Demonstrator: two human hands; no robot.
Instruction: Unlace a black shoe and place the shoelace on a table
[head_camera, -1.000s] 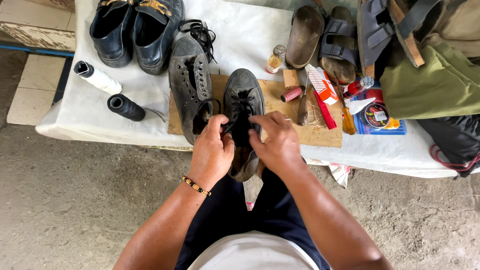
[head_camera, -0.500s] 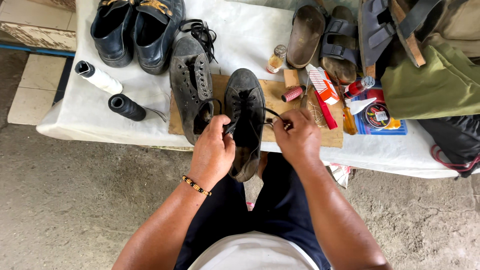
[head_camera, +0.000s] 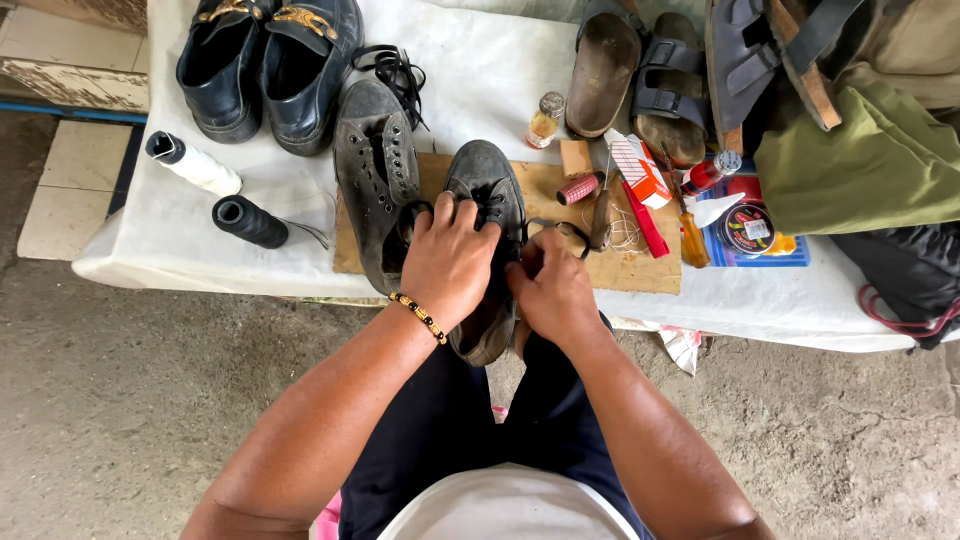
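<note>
A worn dark grey sneaker (head_camera: 487, 185) lies on a wooden board (head_camera: 640, 268) at the table's near edge, heel toward me. My left hand (head_camera: 447, 262) grips it over the tongue and eyelets. My right hand (head_camera: 551, 288) sits against the shoe's right side, fingers pinched on a black shoelace (head_camera: 560, 226) that loops out to the right. The matching sneaker (head_camera: 375, 175) lies just left of it, unlaced, with a loose black lace (head_camera: 395, 68) piled beyond its toe.
White thread spool (head_camera: 195, 165) and black thread spool (head_camera: 250, 223) lie at left. Dark leather shoes (head_camera: 265, 60) stand far left; brown sandals (head_camera: 635, 75) far middle. A small bottle (head_camera: 545, 120), red-white box (head_camera: 640, 170), screwdriver (head_camera: 690, 235), round tin (head_camera: 748, 230) and green bag (head_camera: 870, 150) crowd the right.
My right hand came back from the right, where it had pulled the lace out, to the shoe's side. My left hand shifted further up over the eyelets.
</note>
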